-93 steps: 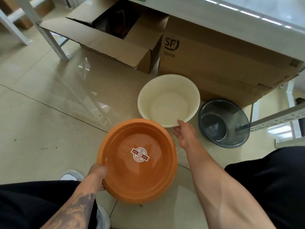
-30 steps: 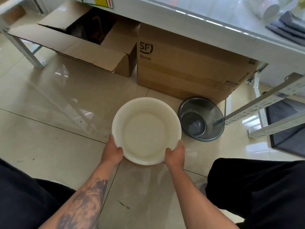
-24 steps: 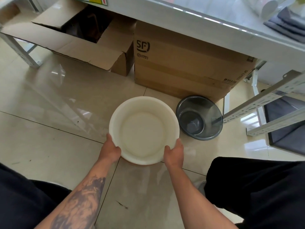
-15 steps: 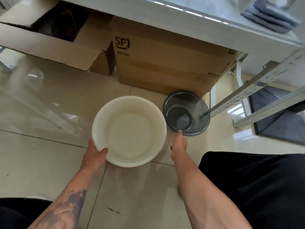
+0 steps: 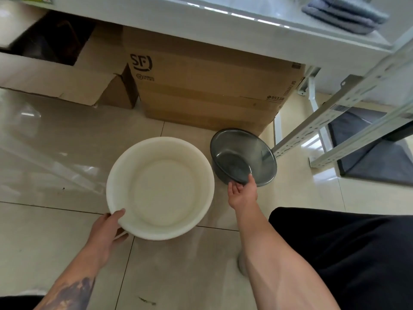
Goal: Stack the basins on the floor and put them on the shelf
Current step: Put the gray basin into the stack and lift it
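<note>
A white basin (image 5: 159, 189) sits in the middle of the tiled floor, open side up. My left hand (image 5: 107, 229) grips its near-left rim, thumb over the edge. To its right lies a smaller smoky grey see-through basin (image 5: 243, 153), tilted with its far side up against a cardboard box. My right hand (image 5: 242, 193) pinches the grey basin's near rim. No orange basin shows in this view. The white shelf (image 5: 223, 19) runs across the top, above the boxes.
A closed cardboard box marked SF (image 5: 212, 92) and an open box (image 5: 55, 70) stand under the shelf. Slotted metal rails (image 5: 335, 113) slant at the right over a dark mat (image 5: 375, 153). Folded grey cloths (image 5: 342, 14) lie on the shelf.
My right hand let go of the white basin's rim, moved right and took the grey basin's near rim. My left hand stays on the white basin. The orange basin seen earlier is out of sight.
</note>
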